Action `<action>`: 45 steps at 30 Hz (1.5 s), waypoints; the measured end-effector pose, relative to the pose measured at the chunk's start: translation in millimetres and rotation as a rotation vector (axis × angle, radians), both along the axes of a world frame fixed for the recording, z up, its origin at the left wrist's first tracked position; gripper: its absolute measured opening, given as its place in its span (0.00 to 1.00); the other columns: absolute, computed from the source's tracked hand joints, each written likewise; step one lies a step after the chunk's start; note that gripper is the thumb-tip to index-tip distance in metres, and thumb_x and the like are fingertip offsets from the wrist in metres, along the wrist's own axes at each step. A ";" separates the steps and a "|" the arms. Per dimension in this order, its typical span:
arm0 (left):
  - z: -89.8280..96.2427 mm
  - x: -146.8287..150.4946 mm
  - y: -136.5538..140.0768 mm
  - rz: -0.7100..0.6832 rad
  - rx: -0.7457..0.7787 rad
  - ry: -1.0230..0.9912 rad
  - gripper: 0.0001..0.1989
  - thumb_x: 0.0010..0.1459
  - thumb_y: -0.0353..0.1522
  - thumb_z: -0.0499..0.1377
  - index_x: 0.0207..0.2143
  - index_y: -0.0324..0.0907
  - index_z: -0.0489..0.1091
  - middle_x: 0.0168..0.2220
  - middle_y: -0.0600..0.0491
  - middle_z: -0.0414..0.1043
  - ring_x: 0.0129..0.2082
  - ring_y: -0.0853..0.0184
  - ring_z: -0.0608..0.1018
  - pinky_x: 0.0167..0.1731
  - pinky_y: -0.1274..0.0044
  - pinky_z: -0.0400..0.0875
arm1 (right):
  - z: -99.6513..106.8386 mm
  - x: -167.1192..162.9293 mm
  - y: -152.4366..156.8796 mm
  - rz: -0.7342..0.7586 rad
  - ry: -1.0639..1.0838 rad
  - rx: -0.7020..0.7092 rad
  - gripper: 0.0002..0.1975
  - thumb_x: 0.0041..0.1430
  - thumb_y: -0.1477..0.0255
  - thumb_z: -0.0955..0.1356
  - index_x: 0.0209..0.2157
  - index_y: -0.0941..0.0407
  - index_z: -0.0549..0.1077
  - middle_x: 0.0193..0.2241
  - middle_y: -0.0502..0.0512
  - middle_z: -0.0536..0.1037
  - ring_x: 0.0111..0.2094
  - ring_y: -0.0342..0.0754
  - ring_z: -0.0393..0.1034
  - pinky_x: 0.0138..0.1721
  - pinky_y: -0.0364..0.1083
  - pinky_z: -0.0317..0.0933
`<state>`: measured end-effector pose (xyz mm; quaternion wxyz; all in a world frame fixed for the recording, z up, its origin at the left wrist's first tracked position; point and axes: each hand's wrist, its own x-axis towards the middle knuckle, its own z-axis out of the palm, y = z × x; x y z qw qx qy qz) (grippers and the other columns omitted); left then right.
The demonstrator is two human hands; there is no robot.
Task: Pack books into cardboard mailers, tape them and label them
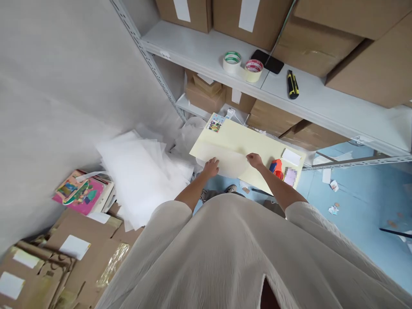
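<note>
A thin, translucent white packing sheet (227,161) lies over the front edge of a pale yellow table (244,139), its lower part hanging past the edge. My left hand (211,167) grips the sheet near its left end, fingers bent. At the other end, my right hand (255,160) pinches the sheet's upper right corner between thumb and fingers. A small colourful picture card or booklet (215,123) rests at the table's far left corner. Right of my right hand are an orange and blue tape dispenser (277,169), a white box or pad (291,157) and a purple item (290,176).
Behind the table, a metal shelf (206,47) holds cardboard boxes, two tape rolls (243,66), a black phone-like slab (268,61) and a yellow-black cutter (292,85). White sheets (141,171) pile at left, near books (84,193) and flattened cartons (86,244). Scraps litter the blue floor (360,201).
</note>
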<state>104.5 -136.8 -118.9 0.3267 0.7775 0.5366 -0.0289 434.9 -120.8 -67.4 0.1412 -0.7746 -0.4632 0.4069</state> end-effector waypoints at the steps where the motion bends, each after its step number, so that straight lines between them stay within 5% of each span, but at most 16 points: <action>1: -3.0 6.0 0.3 0.000 -0.007 0.001 0.32 0.71 0.35 0.57 0.76 0.45 0.64 0.80 0.34 0.60 0.79 0.43 0.66 0.73 0.48 0.65 | -3.3 9.3 1.5 0.004 -0.017 0.004 0.09 0.65 0.70 0.71 0.37 0.54 0.86 0.35 0.58 0.88 0.39 0.53 0.81 0.43 0.46 0.70; 9: -4.6 28.5 3.4 0.030 -0.104 0.065 0.28 0.69 0.34 0.61 0.70 0.46 0.70 0.79 0.35 0.61 0.79 0.42 0.66 0.75 0.49 0.63 | -17.1 61.4 13.3 -0.030 -0.028 -0.028 0.14 0.70 0.69 0.68 0.46 0.55 0.86 0.42 0.61 0.88 0.42 0.55 0.80 0.48 0.49 0.71; 14: -13.6 25.9 7.0 -0.030 -0.067 0.042 0.29 0.70 0.39 0.61 0.72 0.48 0.67 0.79 0.34 0.61 0.80 0.41 0.63 0.74 0.47 0.63 | -24.4 72.7 10.5 -0.101 -0.134 0.060 0.22 0.72 0.66 0.67 0.63 0.56 0.79 0.60 0.69 0.81 0.55 0.62 0.76 0.59 0.58 0.71; 22: -10.6 26.3 32.9 -0.122 -0.082 0.053 0.32 0.70 0.34 0.59 0.74 0.44 0.65 0.81 0.31 0.55 0.82 0.41 0.59 0.77 0.47 0.58 | -20.1 22.6 -22.8 0.000 -0.312 0.145 0.32 0.71 0.70 0.65 0.74 0.56 0.68 0.72 0.72 0.67 0.70 0.72 0.62 0.70 0.70 0.60; 30: 1.4 5.6 61.4 -0.248 -0.082 0.018 0.29 0.69 0.29 0.58 0.71 0.45 0.69 0.79 0.38 0.63 0.79 0.46 0.66 0.76 0.52 0.63 | -20.2 -30.2 -33.5 0.188 -0.211 -0.156 0.30 0.70 0.70 0.68 0.71 0.53 0.73 0.74 0.70 0.67 0.72 0.70 0.64 0.70 0.65 0.63; 34: 3.5 -8.1 106.2 -0.111 -0.084 0.004 0.27 0.72 0.31 0.57 0.71 0.43 0.69 0.78 0.37 0.65 0.76 0.47 0.69 0.74 0.56 0.66 | -22.4 -42.3 -32.3 0.211 -0.214 -0.254 0.29 0.70 0.70 0.70 0.71 0.52 0.74 0.74 0.70 0.68 0.71 0.69 0.67 0.69 0.64 0.65; 41: 9.9 -30.6 225.9 0.316 -0.067 0.122 0.25 0.76 0.37 0.59 0.71 0.42 0.69 0.70 0.34 0.72 0.69 0.45 0.75 0.67 0.61 0.71 | -16.9 -60.7 -28.0 0.139 -0.257 -0.316 0.29 0.74 0.70 0.66 0.73 0.54 0.72 0.75 0.69 0.67 0.71 0.66 0.67 0.70 0.61 0.65; 45: 7.4 -28.7 273.9 0.378 -0.086 0.131 0.22 0.74 0.36 0.62 0.68 0.44 0.69 0.68 0.35 0.72 0.68 0.45 0.76 0.63 0.61 0.73 | -12.4 -69.2 -32.7 0.129 -0.274 -0.335 0.28 0.75 0.69 0.66 0.73 0.54 0.72 0.74 0.69 0.68 0.72 0.65 0.66 0.70 0.60 0.64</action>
